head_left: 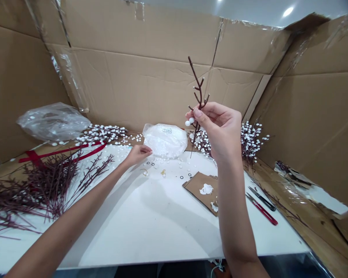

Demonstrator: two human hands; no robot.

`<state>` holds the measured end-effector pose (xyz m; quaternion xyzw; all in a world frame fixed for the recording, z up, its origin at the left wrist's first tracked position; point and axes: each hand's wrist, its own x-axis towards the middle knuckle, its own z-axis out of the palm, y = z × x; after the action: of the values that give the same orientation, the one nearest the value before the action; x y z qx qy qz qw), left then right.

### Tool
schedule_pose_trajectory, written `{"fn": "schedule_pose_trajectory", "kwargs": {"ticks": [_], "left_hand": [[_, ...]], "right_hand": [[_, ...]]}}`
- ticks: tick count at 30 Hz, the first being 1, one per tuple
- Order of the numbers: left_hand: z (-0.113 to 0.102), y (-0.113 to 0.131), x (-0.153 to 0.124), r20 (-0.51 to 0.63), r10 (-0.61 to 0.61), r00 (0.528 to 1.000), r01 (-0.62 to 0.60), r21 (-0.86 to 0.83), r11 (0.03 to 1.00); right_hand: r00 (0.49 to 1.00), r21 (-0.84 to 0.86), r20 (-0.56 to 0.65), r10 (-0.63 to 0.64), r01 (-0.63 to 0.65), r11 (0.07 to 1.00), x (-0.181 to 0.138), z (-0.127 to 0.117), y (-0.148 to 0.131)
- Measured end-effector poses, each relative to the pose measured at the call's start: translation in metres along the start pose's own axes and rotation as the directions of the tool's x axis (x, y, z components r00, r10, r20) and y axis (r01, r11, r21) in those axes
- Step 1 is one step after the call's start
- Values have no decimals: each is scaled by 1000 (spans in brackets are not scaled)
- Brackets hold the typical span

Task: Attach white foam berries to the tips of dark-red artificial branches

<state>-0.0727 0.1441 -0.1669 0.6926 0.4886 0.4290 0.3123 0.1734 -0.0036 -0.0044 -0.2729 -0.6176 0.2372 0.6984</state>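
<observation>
My right hand (222, 125) is raised over the table, its thumb and fingers pinched round a brown artificial twig (200, 92). The twig stands nearly upright, with short side shoots, most of them bare with pale tips. Two white berry balls (189, 121) show by its lower part, close to my fingertips. My left hand (138, 154) reaches to the near left side of a clear plastic bag (166, 141) of white material, among loose white balls. Its fingers are drawn together, and anything between them is too small to make out.
Bare brown twigs (58, 181) and a red ribbon (34, 158) lie left. White-berried branches (251, 141) stand at the back right. A cardboard piece (201, 185) bears white paste (206, 189). Red-handled snips (263, 212) and black-handled snips (263, 199) lie right. Cardboard walls (150, 85) enclose the table.
</observation>
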Motion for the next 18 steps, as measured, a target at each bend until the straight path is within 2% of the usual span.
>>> {"fn": "schedule_pose_trajectory", "kwargs": {"ticks": [4, 7, 9, 11, 13, 15, 18], "left_hand": [[5, 39, -13, -54, 18, 998, -31, -243, 970], [14, 89, -20, -97, 83, 992, -116, -409, 905], [20, 129, -26, -97, 172, 980, -194, -640, 743], [25, 166, -33, -132, 237, 962, -255, -744, 618], [28, 194, -40, -183, 264, 947, -302, -786, 539], [32, 211, -45, -214, 264, 941, -321, -814, 485], [39, 221, -51, -236, 260, 937, -331, -839, 432]], "right_hand": [[1000, 12, 9, 8, -8, 1000, 0, 1, 0], [1000, 21, 28, 10, -10, 1000, -1, 3, 1], [1000, 16, 26, -9, 8, 1000, -2, 4, 1], [999, -11, 1, -35, 35, 999, -3, 5, 0], [997, -45, -46, -62, 60, 997, -4, 5, -2], [993, -65, -81, -81, 76, 995, -6, 5, -4], [993, -69, -78, -85, 80, 994, -8, 6, -8]]}}
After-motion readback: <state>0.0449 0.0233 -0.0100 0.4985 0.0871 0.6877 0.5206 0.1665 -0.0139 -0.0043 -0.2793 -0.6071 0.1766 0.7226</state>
